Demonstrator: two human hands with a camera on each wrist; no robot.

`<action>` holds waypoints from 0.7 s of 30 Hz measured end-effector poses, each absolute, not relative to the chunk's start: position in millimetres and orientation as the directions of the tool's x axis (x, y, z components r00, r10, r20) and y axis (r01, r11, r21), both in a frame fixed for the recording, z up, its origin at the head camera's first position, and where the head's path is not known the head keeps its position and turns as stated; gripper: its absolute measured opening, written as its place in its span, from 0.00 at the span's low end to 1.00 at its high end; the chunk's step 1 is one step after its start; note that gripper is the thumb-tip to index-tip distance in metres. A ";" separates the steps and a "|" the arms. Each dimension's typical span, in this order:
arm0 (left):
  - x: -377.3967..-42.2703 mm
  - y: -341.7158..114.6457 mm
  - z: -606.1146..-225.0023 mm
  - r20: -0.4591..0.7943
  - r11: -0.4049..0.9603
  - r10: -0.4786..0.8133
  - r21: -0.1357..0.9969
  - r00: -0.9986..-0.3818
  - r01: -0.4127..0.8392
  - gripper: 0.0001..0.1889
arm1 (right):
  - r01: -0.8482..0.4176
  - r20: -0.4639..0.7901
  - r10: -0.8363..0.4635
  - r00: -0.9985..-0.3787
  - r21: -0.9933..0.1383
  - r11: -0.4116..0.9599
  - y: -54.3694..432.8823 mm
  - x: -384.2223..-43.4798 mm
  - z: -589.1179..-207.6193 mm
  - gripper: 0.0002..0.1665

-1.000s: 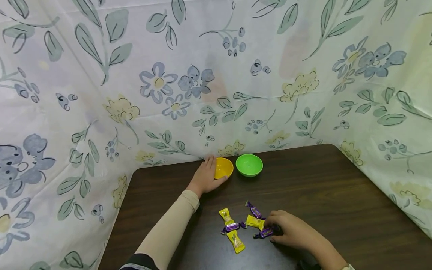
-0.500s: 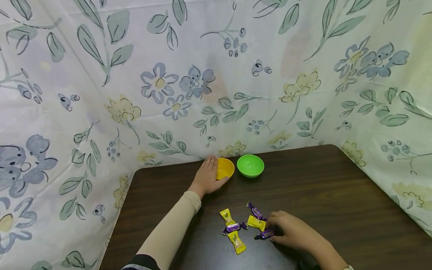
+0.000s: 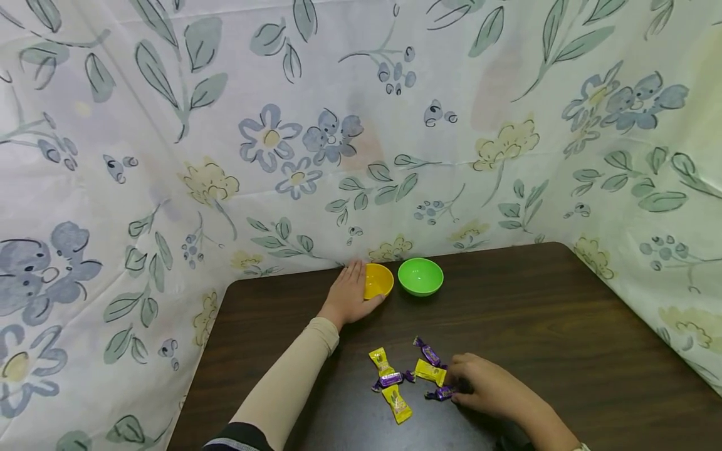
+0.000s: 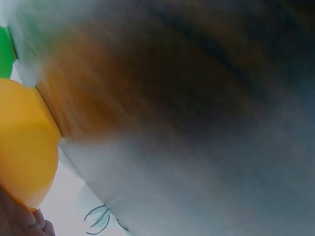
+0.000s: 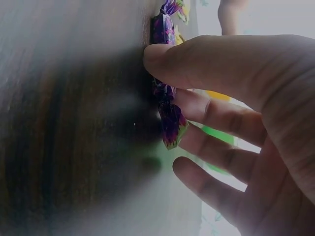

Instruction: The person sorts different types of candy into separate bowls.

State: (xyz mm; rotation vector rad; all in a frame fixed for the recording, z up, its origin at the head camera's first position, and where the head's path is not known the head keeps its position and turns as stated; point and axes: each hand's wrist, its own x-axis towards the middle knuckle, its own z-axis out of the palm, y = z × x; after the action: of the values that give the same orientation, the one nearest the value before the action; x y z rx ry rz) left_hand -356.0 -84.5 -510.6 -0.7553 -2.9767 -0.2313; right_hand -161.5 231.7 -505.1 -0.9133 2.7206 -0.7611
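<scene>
The head view is evenly lit and mostly sharp; the flowered cloth (image 3: 389, 94) looks pale, with a yellowish cast toward the far right. The dark table (image 3: 536, 326) carries a grey sheen in its near middle, and shadow gathers beneath the right hand (image 3: 491, 385). Small glints show inside the green bowl (image 3: 420, 277). The left wrist view is hazy: the tabletop blurs into grey and black, with the yellow bowl (image 4: 24, 137) mirrored as an orange smear. In the right wrist view, a washed-out white background leaves the hand dim, and the purple candy (image 5: 163, 29) casts a dark, soft-edged shadow.
</scene>
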 end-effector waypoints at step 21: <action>-356.6 -82.4 -513.7 0.100 0.875 0.457 0.125 -0.884 0.467 0.51 | -0.533 0.041 -0.622 -0.782 -0.561 0.633 221.8 -158.8 -503.1 0.06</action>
State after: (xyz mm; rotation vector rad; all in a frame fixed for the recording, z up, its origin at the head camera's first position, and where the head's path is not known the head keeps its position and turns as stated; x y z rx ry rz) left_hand -356.6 -82.4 -513.7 -0.7342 -2.9766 -0.2237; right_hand -158.8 221.8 -503.1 -0.9599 2.6956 -0.8494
